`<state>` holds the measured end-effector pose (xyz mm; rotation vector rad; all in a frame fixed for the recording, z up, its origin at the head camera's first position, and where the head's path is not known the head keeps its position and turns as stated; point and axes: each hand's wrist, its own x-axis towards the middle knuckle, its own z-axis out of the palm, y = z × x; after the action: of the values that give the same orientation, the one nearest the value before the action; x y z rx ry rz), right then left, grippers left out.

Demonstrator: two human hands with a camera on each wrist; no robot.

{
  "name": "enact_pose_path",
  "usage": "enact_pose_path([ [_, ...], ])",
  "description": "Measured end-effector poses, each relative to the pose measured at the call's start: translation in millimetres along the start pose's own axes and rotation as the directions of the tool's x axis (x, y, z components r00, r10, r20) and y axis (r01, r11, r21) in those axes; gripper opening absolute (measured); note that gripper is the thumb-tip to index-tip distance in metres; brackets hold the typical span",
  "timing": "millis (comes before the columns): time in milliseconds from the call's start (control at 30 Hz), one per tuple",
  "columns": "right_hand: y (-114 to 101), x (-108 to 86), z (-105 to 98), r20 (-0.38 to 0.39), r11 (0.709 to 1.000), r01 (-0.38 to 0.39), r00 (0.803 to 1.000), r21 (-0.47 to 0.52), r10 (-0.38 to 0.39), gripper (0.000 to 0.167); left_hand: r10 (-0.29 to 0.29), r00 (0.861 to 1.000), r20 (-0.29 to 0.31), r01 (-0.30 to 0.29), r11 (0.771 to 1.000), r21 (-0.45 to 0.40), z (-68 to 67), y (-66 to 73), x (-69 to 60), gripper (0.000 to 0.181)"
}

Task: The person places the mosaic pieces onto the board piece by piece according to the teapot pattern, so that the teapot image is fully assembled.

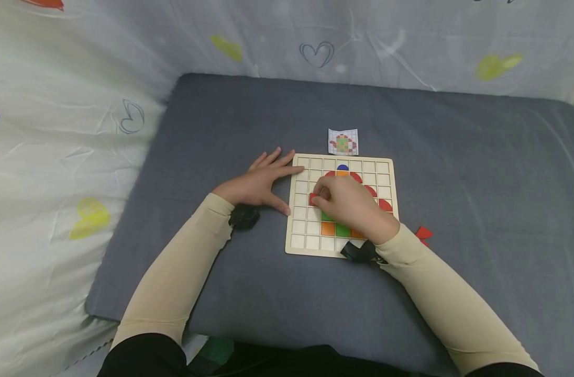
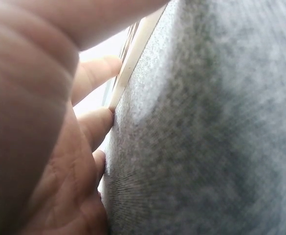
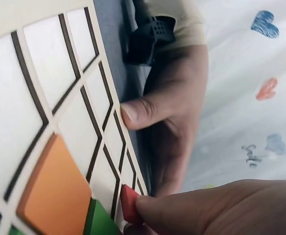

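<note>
In the head view a pale wooden grid board (image 1: 298, 242) lies on the grey tabletop. My left hand (image 1: 254, 187) is spread at its left side, thumb and index finger touching the rim. My right hand (image 1: 350, 201) reaches over the board and pinches a small red tile (image 3: 129, 203) between thumb and finger, at a cell on the left side. Orange tiles (image 1: 328, 229), green tiles (image 1: 343, 231), red rounded tiles (image 1: 385, 204) and a blue tile (image 1: 342, 167) sit in cells. The right hand hides the middle of the pattern.
A small printed card (image 1: 343, 142) with a coloured grid pattern lies just behind the board. Loose red pieces (image 1: 423, 232) lie right of the board, partly hidden by the right sleeve. A white patterned curtain (image 1: 268, 36) hangs behind and to the left of the table.
</note>
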<state>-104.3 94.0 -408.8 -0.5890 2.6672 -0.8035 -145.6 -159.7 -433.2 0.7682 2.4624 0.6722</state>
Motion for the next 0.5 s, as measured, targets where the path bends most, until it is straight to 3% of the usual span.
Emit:
enact_pose_path([
  [267, -11.1, -1.6, 9.9, -0.013, 0.998, 0.003, 1.000, -0.063, -0.004, 0.013, -0.005, 1.000, -0.004, 0.005, 1.000, -0.002, -1.3, 1.0, -3.7, 0.113],
  [500, -14.3, -3.0, 8.8, -0.067, 0.995, 0.023, 0.997, -0.101, -0.030, 0.011, 0.004, 1.000, -0.009, -0.004, 1.000, 0.005, -2.1, -2.5, -7.0, 0.111],
])
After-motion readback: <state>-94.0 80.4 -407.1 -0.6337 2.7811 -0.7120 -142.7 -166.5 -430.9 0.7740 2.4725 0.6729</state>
